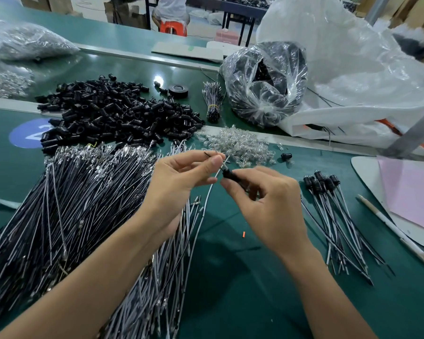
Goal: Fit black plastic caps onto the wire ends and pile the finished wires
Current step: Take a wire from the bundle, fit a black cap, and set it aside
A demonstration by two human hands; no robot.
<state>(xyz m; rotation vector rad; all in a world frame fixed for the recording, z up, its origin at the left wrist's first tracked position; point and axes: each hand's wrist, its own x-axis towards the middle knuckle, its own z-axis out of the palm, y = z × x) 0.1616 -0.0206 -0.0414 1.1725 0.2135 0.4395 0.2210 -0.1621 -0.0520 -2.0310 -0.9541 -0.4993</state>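
**A cap and a wire held between two hands**

The left hand [181,177] pinches the top of a thin wire [209,192] between the thumb and first finger. The wire's tip sticks up past the thumb, and the rest hangs down in a curve between the two hands. The right hand [262,204] pinches a small black cap [228,172] with its fingertips. The cap sits on the wire, just under the left thumb.

A big heap of loose black caps [115,113] lies on the green table [242,277], behind the hands. A wide spread of bare wires [66,216] lies under the left arm. A small pile of finished wires [333,211], each with a cap on top, lies right of the right hand. One stray cap [286,156] sits beside some clear little bulbs [240,145].

A clear plastic bag [267,84] stands open at the back, full of dark parts. A big white bag [353,77] slumps beside it.
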